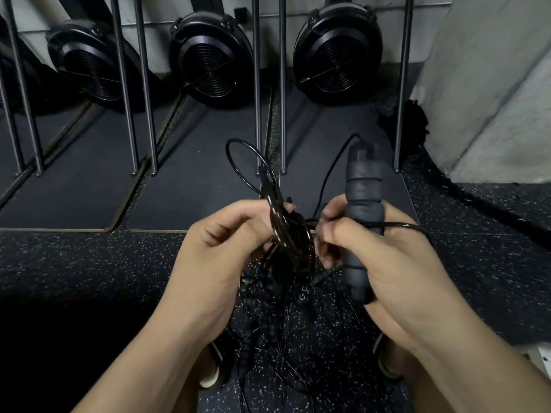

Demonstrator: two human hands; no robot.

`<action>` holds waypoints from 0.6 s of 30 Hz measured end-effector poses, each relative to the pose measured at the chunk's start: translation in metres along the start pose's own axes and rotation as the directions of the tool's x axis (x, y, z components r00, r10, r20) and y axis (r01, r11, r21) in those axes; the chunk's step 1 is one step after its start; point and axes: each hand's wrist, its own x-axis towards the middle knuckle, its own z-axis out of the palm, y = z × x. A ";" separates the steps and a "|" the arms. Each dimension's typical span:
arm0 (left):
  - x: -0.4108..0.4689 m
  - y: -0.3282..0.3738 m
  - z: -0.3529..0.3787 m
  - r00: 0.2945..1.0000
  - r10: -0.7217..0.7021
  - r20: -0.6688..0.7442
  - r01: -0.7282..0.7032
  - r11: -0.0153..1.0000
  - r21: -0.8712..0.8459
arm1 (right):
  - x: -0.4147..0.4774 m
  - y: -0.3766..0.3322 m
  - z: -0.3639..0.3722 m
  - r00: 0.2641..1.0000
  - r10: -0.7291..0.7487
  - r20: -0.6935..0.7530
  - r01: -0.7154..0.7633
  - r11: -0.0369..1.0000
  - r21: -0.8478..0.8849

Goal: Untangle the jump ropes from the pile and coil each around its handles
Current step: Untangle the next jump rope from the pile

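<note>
Handles (362,198) stand upright, looped cord (280,225) just to their left.
Fingers of the right hand (387,257) clench the handles; fingers of the left hand (220,248) pinch that cord beside them.

The left grip (226,242) holds the rope loops (286,234), just left of the right grip (381,263), which holds the handles (362,204) upright. Below both, the tangled pile (286,323) lies on the floor (89,263) between two shoes (213,368). Behind it, three fan wheels (213,61) stand on mats (193,186).
</note>
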 end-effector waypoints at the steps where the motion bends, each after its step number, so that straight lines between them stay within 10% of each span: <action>1: 0.000 0.000 0.000 1.000 0.007 0.005 -0.007 1.000 0.000 | 0.000 0.000 -0.001 1.000 -0.014 -0.004 0.014 1.000 0.000; 10: -0.002 -0.008 0.003 0.994 0.098 -0.055 -0.085 0.974 0.208 | 0.000 0.009 -0.002 0.993 -0.112 -0.048 0.100 0.974 -0.203; 18: -0.004 -0.005 0.004 0.992 0.125 -0.033 -0.102 0.914 0.394 | 0.004 0.000 -0.003 0.948 0.319 0.016 -0.319 0.942 0.105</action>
